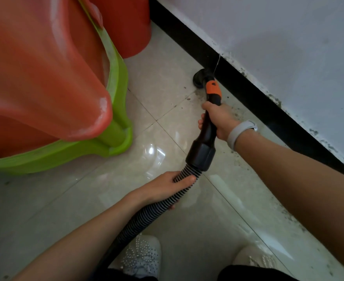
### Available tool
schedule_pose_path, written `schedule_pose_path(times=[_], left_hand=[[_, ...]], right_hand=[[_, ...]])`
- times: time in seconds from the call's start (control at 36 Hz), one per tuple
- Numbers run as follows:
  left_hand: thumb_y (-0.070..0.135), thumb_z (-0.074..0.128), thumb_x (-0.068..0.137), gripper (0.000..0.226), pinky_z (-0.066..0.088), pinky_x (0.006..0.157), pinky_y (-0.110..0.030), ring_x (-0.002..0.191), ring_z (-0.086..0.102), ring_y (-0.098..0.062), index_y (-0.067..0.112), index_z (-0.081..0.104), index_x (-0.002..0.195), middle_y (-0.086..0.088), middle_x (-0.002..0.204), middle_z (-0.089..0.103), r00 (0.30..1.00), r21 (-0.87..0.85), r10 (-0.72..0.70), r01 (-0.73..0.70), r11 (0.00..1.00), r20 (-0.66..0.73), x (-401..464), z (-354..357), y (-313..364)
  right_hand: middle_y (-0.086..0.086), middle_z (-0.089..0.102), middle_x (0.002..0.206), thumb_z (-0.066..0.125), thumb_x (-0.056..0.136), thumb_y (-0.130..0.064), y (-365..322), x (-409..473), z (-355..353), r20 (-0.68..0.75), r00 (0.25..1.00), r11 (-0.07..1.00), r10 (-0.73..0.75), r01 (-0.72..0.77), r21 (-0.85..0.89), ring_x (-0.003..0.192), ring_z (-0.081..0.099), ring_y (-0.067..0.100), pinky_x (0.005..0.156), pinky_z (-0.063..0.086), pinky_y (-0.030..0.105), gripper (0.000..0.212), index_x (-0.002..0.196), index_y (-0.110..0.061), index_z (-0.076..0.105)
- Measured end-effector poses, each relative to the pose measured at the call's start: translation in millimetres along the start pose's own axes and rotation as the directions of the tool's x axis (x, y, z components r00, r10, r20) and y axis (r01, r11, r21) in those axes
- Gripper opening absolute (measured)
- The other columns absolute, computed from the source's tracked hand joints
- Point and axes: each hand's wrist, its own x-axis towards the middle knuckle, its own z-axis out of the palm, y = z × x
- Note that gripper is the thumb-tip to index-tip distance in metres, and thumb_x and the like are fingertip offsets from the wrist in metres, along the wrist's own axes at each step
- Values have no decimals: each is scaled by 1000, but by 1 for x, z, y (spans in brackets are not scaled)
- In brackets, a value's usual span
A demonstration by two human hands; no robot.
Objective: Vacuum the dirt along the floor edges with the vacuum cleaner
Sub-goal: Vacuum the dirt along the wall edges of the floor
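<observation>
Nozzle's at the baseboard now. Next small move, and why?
Probably draw the nozzle back along the black baseboard toward the person. Dark specks of dirt lie along the floor edge near the right hand, which grips the wand, while the left hand holds the ribbed hose.

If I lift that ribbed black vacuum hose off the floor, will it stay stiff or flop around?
The ribbed hose probably flops: it already curves between the left hand and the shoes, and its ridges suggest a flexible tube. It likely feels light, since that hand holds it loosely. The black wand, gripped by the right hand, looks straight and rigid, so that end should keep its shape.
</observation>
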Motion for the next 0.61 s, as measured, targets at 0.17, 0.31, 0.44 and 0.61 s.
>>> schedule_pose_path(times=[0.17,0.31,0.44,0.61], left_hand=[[68,56,70,55,51,54,-30,50,59,-19,13,50,75,-4,59,57,995,-7,-89,89,996,38,-15,4,5],[75,62,70,61,50,55,-30,49,60,-16,15,52,72,-4,59,57,992,-65,-126,127,990,17,-31,11,4],[69,58,78,58,51,59,-33,50,59,-20,12,52,71,-4,56,58,992,15,-123,123,992,-5,-35,10,7],[67,57,81,55,52,61,-34,49,59,-19,12,51,75,-5,58,58,984,79,-157,163,983,-86,-30,30,5]], right_hand=[[8,50,68,55,93,-10,-7,-21,21,43,999,994,30,-26,-104,48,51,19,42,50,24,13,87,-11,44],[8,51,70,57,92,-11,-6,-37,30,63,995,988,73,-63,-142,46,52,18,42,50,24,23,110,-8,44],[8,50,68,56,93,-12,-2,-39,22,54,997,993,58,-52,-103,46,52,18,40,49,24,19,107,-5,45],[7,49,67,56,93,-13,15,-26,1,113,992,996,54,-45,-79,49,52,18,39,48,22,16,103,-6,46]])
